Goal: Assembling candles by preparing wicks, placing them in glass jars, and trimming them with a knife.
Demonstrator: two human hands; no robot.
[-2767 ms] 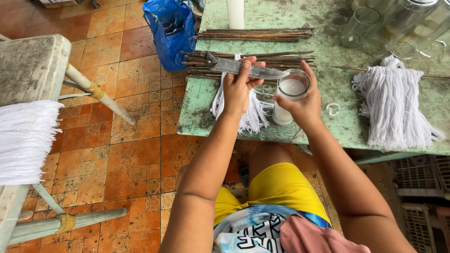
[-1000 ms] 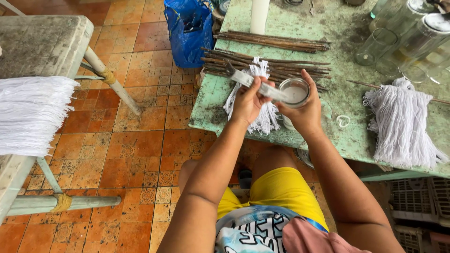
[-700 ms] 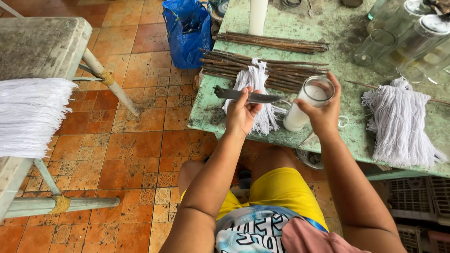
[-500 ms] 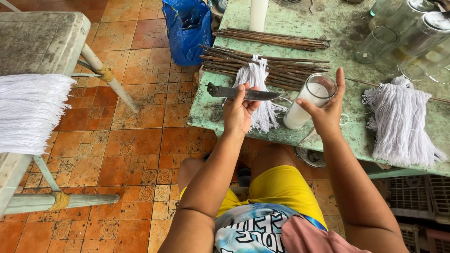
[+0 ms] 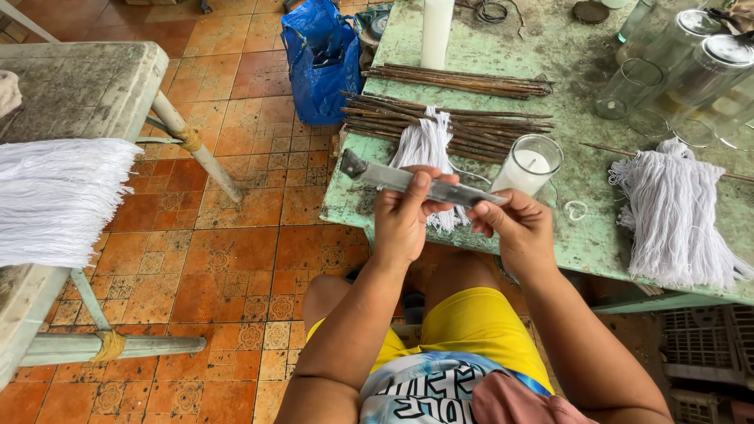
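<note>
A worn green table [image 5: 550, 71], its paint stained and chipped, stands on a floor of orange patterned tiles [image 5: 228, 235]; a grey bench [image 5: 78, 86] with white string [image 5: 55, 196] draped over it sits at the left, and a blue plastic bag [image 5: 318, 59] rests on the floor by the table's far-left corner. On the table lie bundles of thin brown sticks [image 5: 455, 118], a bunch of white wicks [image 5: 428, 149] over them, a glass candle [image 5: 530, 163] near the front edge, a tall white candle [image 5: 437, 31] farther back, empty glass jars [image 5: 683, 71] at the far right and another white string bundle [image 5: 675, 212] on the right. Over the table's near edge, the left hand [image 5: 404, 216] grips a long flat metal blade [image 5: 416, 182] around its middle, thumb pressed on top. The right hand [image 5: 518, 228] pinches the blade's right end between its fingertips. The blade's long axis runs left to right, nearly level, its left end tilted slightly up and away.
</note>
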